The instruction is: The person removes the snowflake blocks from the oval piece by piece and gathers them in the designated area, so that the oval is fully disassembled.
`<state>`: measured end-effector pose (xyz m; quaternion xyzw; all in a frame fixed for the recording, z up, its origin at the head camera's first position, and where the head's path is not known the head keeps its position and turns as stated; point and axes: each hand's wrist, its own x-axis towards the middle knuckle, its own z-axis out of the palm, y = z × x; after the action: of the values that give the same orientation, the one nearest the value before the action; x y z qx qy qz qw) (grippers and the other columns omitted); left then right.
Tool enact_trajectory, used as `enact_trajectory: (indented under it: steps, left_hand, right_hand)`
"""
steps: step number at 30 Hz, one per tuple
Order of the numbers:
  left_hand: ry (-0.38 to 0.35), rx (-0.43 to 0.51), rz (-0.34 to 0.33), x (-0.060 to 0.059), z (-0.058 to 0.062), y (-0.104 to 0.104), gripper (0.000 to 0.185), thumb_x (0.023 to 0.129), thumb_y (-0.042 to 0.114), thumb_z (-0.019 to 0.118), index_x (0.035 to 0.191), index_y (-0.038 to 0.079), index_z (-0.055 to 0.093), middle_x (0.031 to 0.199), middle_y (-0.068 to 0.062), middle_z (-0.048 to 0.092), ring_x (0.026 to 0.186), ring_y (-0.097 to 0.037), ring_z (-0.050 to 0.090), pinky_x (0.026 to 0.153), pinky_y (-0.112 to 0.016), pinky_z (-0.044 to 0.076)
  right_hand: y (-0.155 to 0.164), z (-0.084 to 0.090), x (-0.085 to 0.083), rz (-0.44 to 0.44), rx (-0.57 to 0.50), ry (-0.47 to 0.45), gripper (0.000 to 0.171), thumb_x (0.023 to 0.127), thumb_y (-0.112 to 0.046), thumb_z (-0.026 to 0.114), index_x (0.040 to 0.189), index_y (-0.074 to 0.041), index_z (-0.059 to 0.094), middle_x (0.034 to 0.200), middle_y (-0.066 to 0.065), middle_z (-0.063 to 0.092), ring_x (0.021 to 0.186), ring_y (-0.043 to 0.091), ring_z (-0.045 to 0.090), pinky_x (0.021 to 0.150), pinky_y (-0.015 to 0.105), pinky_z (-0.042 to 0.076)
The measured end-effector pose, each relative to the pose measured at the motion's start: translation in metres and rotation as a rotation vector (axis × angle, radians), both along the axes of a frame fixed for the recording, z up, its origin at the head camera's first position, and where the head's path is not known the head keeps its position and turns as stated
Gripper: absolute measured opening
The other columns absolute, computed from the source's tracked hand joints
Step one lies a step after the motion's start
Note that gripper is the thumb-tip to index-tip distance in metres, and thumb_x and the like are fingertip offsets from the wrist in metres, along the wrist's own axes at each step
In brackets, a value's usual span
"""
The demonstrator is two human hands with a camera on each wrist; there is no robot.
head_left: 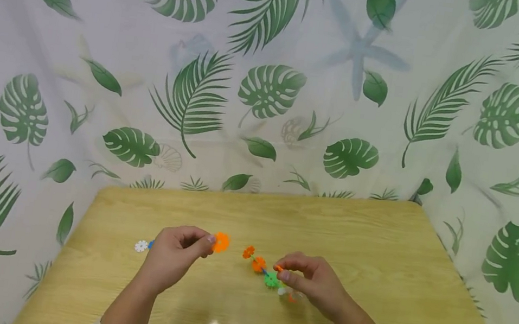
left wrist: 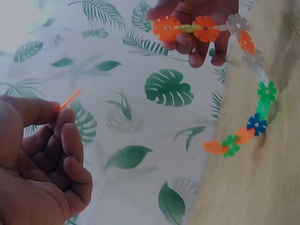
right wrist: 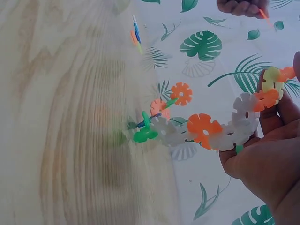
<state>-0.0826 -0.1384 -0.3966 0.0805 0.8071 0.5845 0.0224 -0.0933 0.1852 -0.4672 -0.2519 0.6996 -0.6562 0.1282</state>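
Between thumb and forefinger, my left hand (head_left: 168, 262) pinches a single orange notched plastic disc (head_left: 221, 242), shaped like a flower. It is held up over the table, and the left wrist view has this disc (left wrist: 71, 99) edge-on. My right hand (head_left: 319, 287) holds the orange end of a chain of linked snowflake discs (head_left: 271, 279). Orange, yellow, white, green and blue discs make up the chain (right wrist: 205, 131), which hangs in a curve below the right fingers. A gap separates the loose orange disc from the chain. The right palm partly hides the chain in the head view.
On the wood-look table (head_left: 354, 229), a white disc (head_left: 141, 246) and a blue piece lie left of my left hand, partly hidden by it. A leaf-print cloth (head_left: 290, 149) hangs behind the table and along its sides.
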Motion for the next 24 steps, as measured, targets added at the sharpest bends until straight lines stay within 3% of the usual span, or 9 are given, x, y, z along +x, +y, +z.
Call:
enact_trajectory:
  steps: [5, 10, 13, 17, 24]
  left_hand:
    - [-0.036, -0.030, 0.062, -0.001, -0.020, -0.011, 0.018, 0.100, 0.029, 0.072, 0.093, 0.013, 0.079, 0.089, -0.008, 0.073, 0.084, -0.028, 0.066, 0.076, -0.036, 0.054]
    - [-0.078, -0.063, 0.135, 0.000, -0.037, -0.023, 0.025, 0.098, 0.035, 0.073, 0.092, 0.011, 0.078, 0.085, -0.007, 0.071, 0.081, -0.025, 0.063, 0.069, -0.033, 0.050]
    - [-0.095, -0.079, 0.155, 0.000, -0.046, -0.031, 0.029, 0.098, 0.037, 0.074, 0.091, 0.010, 0.078, 0.084, -0.005, 0.070, 0.080, -0.024, 0.061, 0.066, -0.032, 0.048]
    - [-0.093, -0.108, 0.174, -0.002, -0.058, -0.043, 0.029, 0.098, 0.037, 0.074, 0.093, 0.008, 0.078, 0.085, -0.005, 0.070, 0.082, -0.024, 0.063, 0.068, -0.032, 0.050]
    - [-0.138, -0.141, 0.237, -0.005, -0.073, -0.066, 0.033, 0.099, 0.034, 0.072, 0.102, 0.002, 0.078, 0.087, -0.009, 0.070, 0.085, -0.026, 0.063, 0.067, -0.030, 0.052]
  right_hand:
    - [0.005, -0.002, 0.001, -0.025, 0.003, 0.003, 0.018, 0.103, -0.011, 0.064, 0.116, -0.003, 0.075, 0.119, 0.012, 0.068, 0.119, 0.032, 0.055, 0.102, 0.046, 0.044]
    - [0.007, -0.005, 0.004, -0.023, -0.014, 0.023, 0.018, 0.103, -0.009, 0.063, 0.116, -0.004, 0.074, 0.120, 0.022, 0.065, 0.118, 0.031, 0.056, 0.102, 0.042, 0.045]
    - [0.007, -0.005, 0.005, -0.012, -0.025, 0.030, 0.018, 0.103, -0.008, 0.062, 0.117, -0.004, 0.074, 0.120, 0.023, 0.064, 0.117, 0.031, 0.055, 0.102, 0.041, 0.045]
    - [0.006, -0.005, 0.005, -0.004, -0.031, 0.031, 0.019, 0.103, -0.008, 0.062, 0.117, -0.003, 0.074, 0.119, 0.013, 0.066, 0.117, 0.031, 0.055, 0.102, 0.040, 0.045]
    - [0.005, -0.004, 0.005, -0.016, -0.009, 0.052, 0.018, 0.103, -0.008, 0.063, 0.117, -0.006, 0.074, 0.119, 0.020, 0.065, 0.117, 0.030, 0.056, 0.102, 0.041, 0.044]
